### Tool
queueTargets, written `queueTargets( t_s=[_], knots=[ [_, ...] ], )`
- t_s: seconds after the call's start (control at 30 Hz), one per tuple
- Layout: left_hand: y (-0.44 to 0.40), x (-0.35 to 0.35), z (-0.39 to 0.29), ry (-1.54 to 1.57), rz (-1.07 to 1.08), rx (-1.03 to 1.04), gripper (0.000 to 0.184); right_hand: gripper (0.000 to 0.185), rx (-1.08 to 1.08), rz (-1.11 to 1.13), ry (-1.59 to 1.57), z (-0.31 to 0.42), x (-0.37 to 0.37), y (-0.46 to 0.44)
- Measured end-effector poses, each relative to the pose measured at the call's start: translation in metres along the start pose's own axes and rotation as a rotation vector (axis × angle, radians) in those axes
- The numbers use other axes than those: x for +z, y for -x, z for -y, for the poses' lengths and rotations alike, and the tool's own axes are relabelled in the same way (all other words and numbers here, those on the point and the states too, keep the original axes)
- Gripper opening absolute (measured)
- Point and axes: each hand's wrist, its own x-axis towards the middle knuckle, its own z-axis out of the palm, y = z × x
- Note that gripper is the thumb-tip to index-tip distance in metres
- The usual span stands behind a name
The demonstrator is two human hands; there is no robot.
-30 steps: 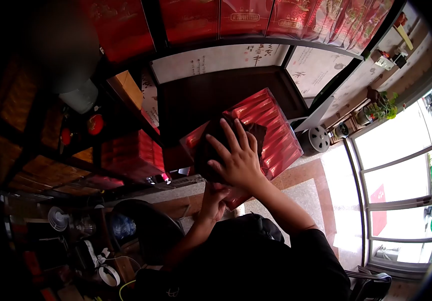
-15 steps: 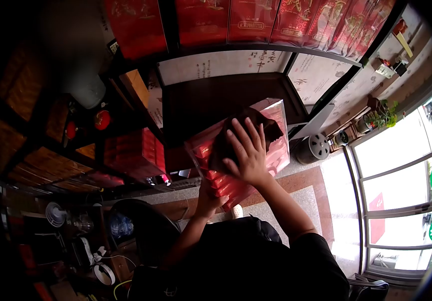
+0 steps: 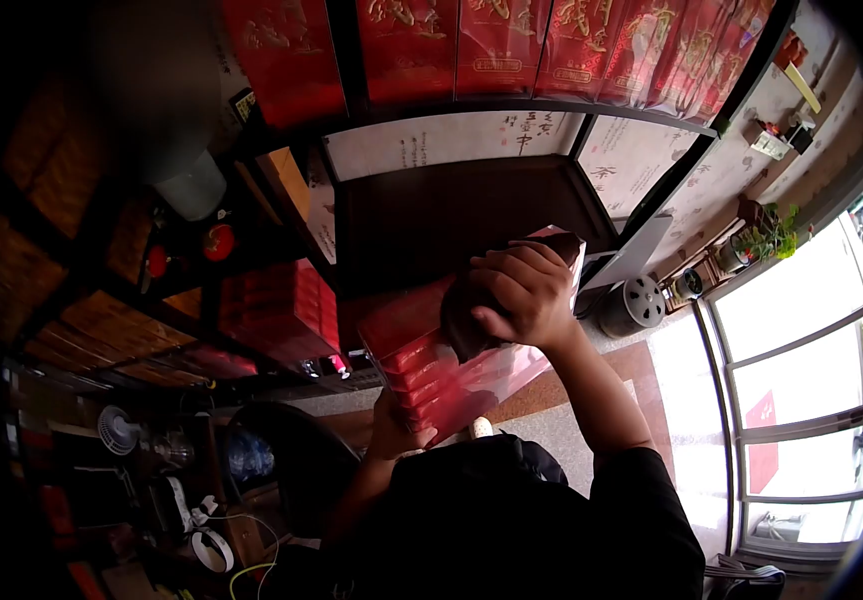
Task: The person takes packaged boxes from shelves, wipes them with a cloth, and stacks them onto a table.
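A pack of stacked red boxes [image 3: 421,365], in what looks like clear plastic wrap, is held up tilted in front of my body. My left hand [image 3: 396,430] grips its lower near corner, with the thumb on the side and the other fingers mostly hidden. On top, my right hand [image 3: 526,295] has its fingers curled over a dark brown cloth [image 3: 466,325], which is bunched against the upper face of the pack. Part of the cloth sticks out beyond the knuckles at the far end.
Ahead is a dark shelf [image 3: 431,205], with a row of red gift boxes [image 3: 496,50] above it. More red boxes [image 3: 281,310] stand at left. A grey bin [image 3: 633,305] and glass windows [image 3: 791,360] are at right. A dark chair [image 3: 301,450] stands at lower left.
My right hand has gone from lying flat with spread fingers to curling around the cloth, slightly further right. The pack has dipped a little. The whole view has shifted slightly.
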Motion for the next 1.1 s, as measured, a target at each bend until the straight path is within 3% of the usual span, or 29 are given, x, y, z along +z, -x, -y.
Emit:
queueTargets(
  t_s=[0.1, 0.17, 0.23, 0.3, 0.4, 0.47, 0.5, 0.57, 0.63, 0.87, 0.93, 0.97, 1.03, 1.1],
  knots=[
    [0.014, -0.010, -0.008, -0.060, -0.061, 0.078, 0.086, 0.030, 0.121, -0.039, 0.073, -0.042, -0.008, 0.019],
    [0.018, -0.010, -0.015, -0.015, -0.050, 0.064, 0.085, 0.030, 0.281, -0.210, 0.070, -0.048, 0.001, 0.032],
    [0.023, -0.007, -0.017, 0.179, -0.168, -0.017, 0.082, 0.041, 0.570, -0.396, -0.243, -0.037, 0.026, 0.047],
    [0.028, -0.017, -0.008, 0.216, -0.181, -0.024, 0.085, 0.044, 0.838, -0.396, -0.511, -0.028, 0.042, 0.065],
    [0.033, -0.022, -0.004, 0.337, -0.206, -0.013, 0.090, 0.042, 1.112, -0.123, -0.836, -0.035, 0.047, 0.118],
    [0.036, -0.020, -0.003, 0.530, -0.234, 0.020, 0.098, 0.046, 1.124, -0.018, -0.996, -0.031, 0.050, 0.155],
    [0.037, -0.024, -0.001, 0.529, -0.236, 0.022, 0.098, 0.050, 0.949, -0.017, -1.055, -0.042, 0.067, 0.186],
    [0.039, -0.042, 0.001, 0.687, -0.218, -0.040, 0.099, 0.049, 0.973, 0.108, -1.072, -0.027, 0.042, 0.175],
    [0.038, -0.053, -0.001, 0.633, -0.169, -0.101, 0.098, 0.049, 0.996, 0.230, -1.087, -0.018, 0.029, 0.159],
    [0.028, -0.040, -0.009, 0.529, -0.017, -0.113, 0.098, 0.044, 1.002, -0.199, -1.003, -0.032, 0.054, 0.089],
    [0.027, -0.033, -0.009, 0.537, -0.003, -0.105, 0.098, 0.040, 1.046, -0.077, -0.546, -0.021, 0.032, 0.048],
    [0.027, -0.028, -0.008, 0.537, -0.001, -0.103, 0.098, 0.040, 1.045, -0.079, -0.544, -0.013, 0.032, 0.038],
    [0.028, -0.017, -0.006, 0.569, -0.068, -0.083, 0.098, 0.041, 1.007, -0.140, -0.010, -0.001, 0.037, 0.022],
    [0.027, -0.010, 0.001, 0.592, -0.064, -0.068, 0.099, 0.052, 0.881, -0.164, 0.036, 0.003, 0.038, 0.021]
  ],
)
